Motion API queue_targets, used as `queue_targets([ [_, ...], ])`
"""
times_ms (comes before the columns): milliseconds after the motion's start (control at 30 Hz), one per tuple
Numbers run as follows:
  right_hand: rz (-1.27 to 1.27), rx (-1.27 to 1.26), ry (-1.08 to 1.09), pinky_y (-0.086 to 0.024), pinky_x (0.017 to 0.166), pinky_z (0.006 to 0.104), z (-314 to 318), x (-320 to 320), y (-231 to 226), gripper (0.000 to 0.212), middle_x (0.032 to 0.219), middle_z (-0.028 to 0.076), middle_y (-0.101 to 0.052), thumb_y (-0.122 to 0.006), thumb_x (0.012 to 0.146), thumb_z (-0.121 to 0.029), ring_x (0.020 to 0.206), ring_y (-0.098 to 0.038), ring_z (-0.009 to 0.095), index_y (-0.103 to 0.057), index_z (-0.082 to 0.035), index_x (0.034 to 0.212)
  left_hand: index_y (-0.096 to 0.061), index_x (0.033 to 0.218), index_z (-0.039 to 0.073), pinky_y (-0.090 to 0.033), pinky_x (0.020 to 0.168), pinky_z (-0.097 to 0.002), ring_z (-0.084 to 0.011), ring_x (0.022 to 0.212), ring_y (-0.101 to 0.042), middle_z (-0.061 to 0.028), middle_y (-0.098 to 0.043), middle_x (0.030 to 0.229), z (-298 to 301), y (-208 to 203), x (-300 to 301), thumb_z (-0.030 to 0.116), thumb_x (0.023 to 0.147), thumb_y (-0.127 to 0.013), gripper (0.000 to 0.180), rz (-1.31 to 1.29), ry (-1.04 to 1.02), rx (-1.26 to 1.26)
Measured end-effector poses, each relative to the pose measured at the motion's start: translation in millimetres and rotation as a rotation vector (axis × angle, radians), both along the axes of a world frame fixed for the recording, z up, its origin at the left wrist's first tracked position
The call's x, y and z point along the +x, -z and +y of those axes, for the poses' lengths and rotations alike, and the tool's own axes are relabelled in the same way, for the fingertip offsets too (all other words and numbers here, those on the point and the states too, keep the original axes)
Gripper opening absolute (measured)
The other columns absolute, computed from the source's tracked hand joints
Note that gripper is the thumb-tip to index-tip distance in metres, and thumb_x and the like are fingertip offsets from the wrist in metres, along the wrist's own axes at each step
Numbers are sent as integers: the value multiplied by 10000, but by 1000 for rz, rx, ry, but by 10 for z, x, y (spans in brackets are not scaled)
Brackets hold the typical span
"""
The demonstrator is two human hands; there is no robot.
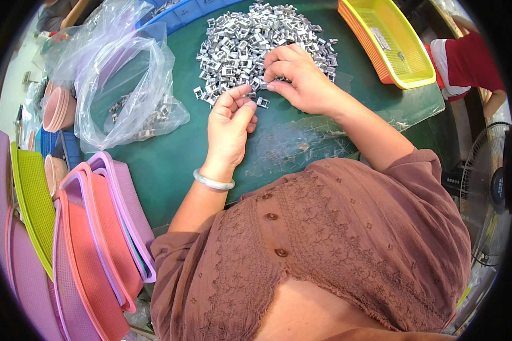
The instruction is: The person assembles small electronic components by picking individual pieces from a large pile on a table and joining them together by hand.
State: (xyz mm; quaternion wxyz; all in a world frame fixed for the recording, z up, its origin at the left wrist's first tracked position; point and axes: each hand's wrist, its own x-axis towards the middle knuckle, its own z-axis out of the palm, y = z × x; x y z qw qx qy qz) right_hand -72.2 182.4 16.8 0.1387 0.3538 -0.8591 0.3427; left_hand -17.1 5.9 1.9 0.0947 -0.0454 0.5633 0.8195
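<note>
A heap of small silvery metal pieces (239, 42), shaped like little open frames, lies on the green table. At the heap's front edge is my left hand (228, 122), its thumb and fingers pinched together; whatever is between them is too small to make out. My right hand (302, 82) reaches over the heap's right front, its thumb and forefinger closed on a small metal piece at the edge. One loose metal piece (262, 102) lies on the table between the two hands, just in front of the heap.
A clear plastic bag (125, 96) with more metal pieces stands left of the heap. A yellow basket (415, 79) sits at the far right, a blue bin (182, 12) at the back. Stacked pink and purple baskets (99, 238) crowd the left; a fan (483, 193) stands right, near another person's red sleeve (475, 62).
</note>
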Motion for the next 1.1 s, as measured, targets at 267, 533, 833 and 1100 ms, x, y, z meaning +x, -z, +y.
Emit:
queue_targets([
  [267, -169, -190, -193, -384, 818, 322, 0, 81, -137, 107, 938, 64, -540, -605, 732, -58, 912, -490, 212, -579, -35, 833, -536, 1009, 14, -370, 511, -143, -16, 644, -478, -4, -565, 834, 104, -94, 30, -12, 801, -569, 212, 230, -10, -85],
  [533, -186, -271, -247, -385, 820, 330, 22, 146, -137, 155, 962, 63, -542, -621, 706, -43, 927, -493, 211, -586, -52, 857, -534, 998, 24, -343, 477, -141, -10, 601, -466, -18, -581, 849, 111, -102, 85, 14, 817, -560, 183, 196, 1, -21],
  [833, -35, -222, -101, -388, 801, 337, -4, 155, -72, 172, 914, 56, -544, -640, 672, -47, 895, -493, 244, -580, -62, 833, -501, 1062, 40, -330, 465, -154, -39, 571, -443, -29, -573, 882, 70, -97, 89, -13, 821, -515, 247, 148, -26, 89],
  [1100, 87, 241, 38, -338, 809, 352, -92, 194, 86, 165, 917, 35, -520, -652, 663, -166, 929, -446, 218, -629, -82, 804, -489, 1107, 26, -346, 479, -159, -45, 586, -446, -75, -576, 962, -20, -22, 97, -31, 818, -505, 295, 162, -8, 59],
])
